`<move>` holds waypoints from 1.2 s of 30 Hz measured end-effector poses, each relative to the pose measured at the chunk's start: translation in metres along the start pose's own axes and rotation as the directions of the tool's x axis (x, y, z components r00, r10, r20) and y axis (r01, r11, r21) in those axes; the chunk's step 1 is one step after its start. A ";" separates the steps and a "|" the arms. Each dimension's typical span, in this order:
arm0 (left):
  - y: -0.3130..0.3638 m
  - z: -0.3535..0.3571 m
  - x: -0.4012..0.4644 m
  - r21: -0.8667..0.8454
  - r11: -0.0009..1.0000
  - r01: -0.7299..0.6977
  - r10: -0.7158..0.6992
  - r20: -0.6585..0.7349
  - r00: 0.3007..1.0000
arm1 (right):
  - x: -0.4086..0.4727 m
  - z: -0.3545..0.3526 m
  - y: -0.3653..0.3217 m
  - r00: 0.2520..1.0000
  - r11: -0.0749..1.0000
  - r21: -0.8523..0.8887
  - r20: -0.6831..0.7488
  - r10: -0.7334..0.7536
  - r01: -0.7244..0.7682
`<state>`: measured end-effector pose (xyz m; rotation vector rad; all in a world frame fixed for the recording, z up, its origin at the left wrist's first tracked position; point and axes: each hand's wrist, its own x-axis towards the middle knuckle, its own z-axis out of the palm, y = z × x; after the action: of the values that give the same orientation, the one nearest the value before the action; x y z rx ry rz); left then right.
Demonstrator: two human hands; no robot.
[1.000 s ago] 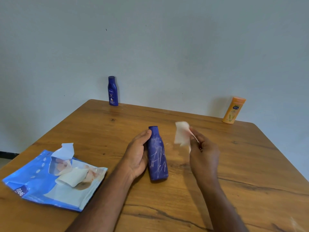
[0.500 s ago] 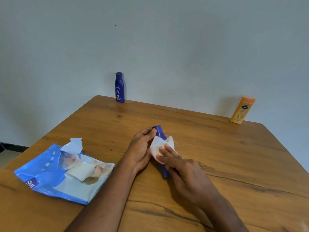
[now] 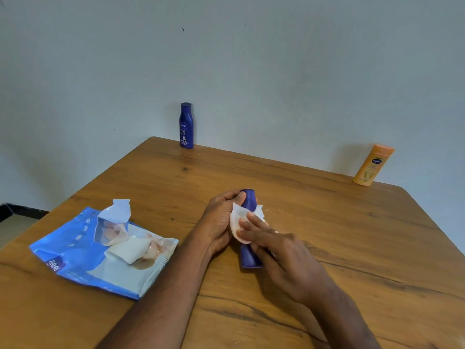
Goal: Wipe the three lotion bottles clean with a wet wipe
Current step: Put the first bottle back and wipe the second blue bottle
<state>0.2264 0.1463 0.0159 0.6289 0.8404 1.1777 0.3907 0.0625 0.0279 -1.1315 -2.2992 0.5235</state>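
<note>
Prob. a home rm: wooden table against plain painted wall.

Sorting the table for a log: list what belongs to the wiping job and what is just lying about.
Job:
lying blue bottle, held by left hand
wipe, pressed on it by right hand
standing blue bottle
orange bottle
wipes pack, source of wipes

Lying about:
nothing else on the table

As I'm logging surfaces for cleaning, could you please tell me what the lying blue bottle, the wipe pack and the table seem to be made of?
Lying blue lotion bottle: probably smooth, opaque plastic with a slight sheen. Wet wipe pack: thin glossy plastic film, judging by its creases and peeled-back flap. Table: wood or wood-look laminate with a satin finish, showing grain and knots.
</note>
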 end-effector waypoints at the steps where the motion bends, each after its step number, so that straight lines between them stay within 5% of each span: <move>1: -0.001 0.000 0.001 -0.007 1.000 -0.011 0.011 -0.001 1.000 | -0.004 -0.002 0.004 0.999 0.999 0.030 -0.039 0.037 -0.035; 6: -0.001 0.000 -0.005 0.008 1.000 -0.011 0.011 0.079 0.997 | 0.008 0.002 0.007 0.948 0.969 0.099 -0.207 0.241 -0.225; 12: 0.002 -0.004 -0.005 -0.036 0.999 -0.003 0.006 0.085 0.996 | 0.021 0.011 -0.012 0.992 0.990 -0.081 -0.074 0.106 -0.111; 16: 0.002 -0.003 -0.002 -0.035 0.999 0.004 -0.003 0.022 1.000 | 0.003 0.006 -0.005 0.999 0.999 -0.036 0.050 -0.015 0.017; 23: -0.002 -0.001 -0.003 -0.029 1.000 -0.009 0.012 0.098 0.995 | 0.012 -0.001 0.007 0.935 0.957 0.137 -0.216 0.282 -0.257; 31: 0.001 -0.003 0.000 -0.032 0.999 0.013 -0.012 0.029 1.000 | 0.012 0.008 -0.007 0.998 0.998 -0.013 0.027 0.054 -0.054; 36: -0.003 -0.003 0.003 -0.048 0.999 -0.005 0.008 0.059 0.998 | 0.002 -0.004 0.010 0.967 0.974 0.083 -0.129 0.219 -0.209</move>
<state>0.2259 0.1481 0.0112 0.6249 0.7590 1.1766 0.3984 0.0705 0.0264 -1.3474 -2.0389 0.5815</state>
